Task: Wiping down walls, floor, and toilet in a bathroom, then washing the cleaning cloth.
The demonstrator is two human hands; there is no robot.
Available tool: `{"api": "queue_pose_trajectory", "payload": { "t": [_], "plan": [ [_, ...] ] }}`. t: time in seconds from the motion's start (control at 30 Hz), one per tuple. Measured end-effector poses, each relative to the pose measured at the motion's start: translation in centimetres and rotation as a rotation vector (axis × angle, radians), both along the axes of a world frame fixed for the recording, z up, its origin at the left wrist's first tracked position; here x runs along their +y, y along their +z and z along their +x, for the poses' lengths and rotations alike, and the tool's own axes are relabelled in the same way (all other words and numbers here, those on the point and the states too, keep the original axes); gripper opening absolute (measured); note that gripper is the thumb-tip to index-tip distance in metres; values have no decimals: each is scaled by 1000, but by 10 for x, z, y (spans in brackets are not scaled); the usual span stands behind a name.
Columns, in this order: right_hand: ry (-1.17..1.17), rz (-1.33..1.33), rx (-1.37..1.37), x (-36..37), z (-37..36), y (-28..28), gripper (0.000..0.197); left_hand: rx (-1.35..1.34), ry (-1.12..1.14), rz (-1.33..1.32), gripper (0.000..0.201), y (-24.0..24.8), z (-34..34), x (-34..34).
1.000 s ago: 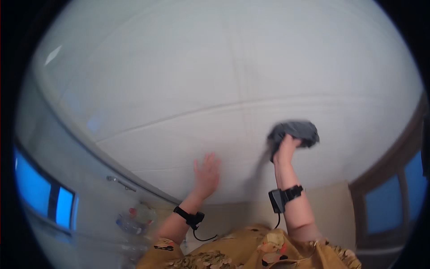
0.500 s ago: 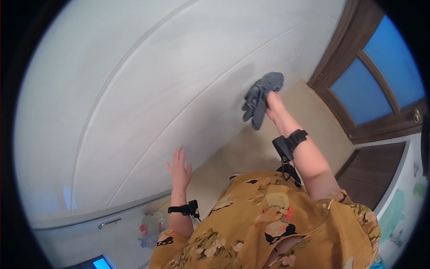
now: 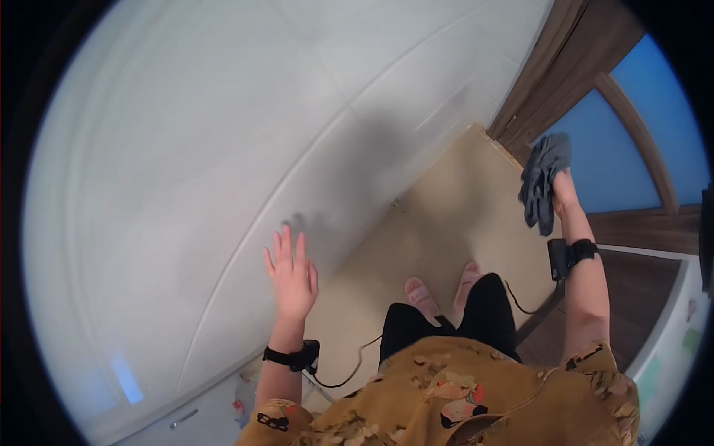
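A white tiled wall [image 3: 223,149] fills the space beyond the spread fingers. Below them lies a beige floor [image 3: 439,215], where two pink slippers [image 3: 420,290] stand. Behind the fingers gripping high on the other side stands a brown wooden door [image 3: 543,82] with blue glass panes [image 3: 654,97].

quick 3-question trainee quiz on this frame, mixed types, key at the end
1. Which hand holds the grey cloth?
2. True or false: the cloth is pressed against the white wall.
3. The left hand is: A) gripping a handle B) open, fingers spread, near the wall C) holding a bottle

Key:
1. The right hand.
2. False; it hangs in front of the wooden door, off the wall.
3. B
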State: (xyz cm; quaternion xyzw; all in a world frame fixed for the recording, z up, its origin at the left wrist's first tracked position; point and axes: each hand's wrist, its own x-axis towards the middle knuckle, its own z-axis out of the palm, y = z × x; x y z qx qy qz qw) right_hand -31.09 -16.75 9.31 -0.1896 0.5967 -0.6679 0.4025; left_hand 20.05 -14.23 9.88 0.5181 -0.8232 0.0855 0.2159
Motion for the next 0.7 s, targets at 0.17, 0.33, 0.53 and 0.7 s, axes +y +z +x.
{"api": "queue_pose_trajectory", "payload": {
  "t": [0.17,0.33,0.53,0.7],
  "plan": [
    [34,-324,-219,-57,14,-110,21,-121,-3,-284,59,-50,-2,-13],
    [151,-452,-492,-103,157,-259,22,-320,243,-628,55,-80,81,-4],
    [348,-405,-1116,-98,276,-370,31,-751,357,-952,59,-30,58,0],
    [605,-372,-1457,-132,297,-424,35,-857,278,-988,62,-25,22,-33]
  ]
}}
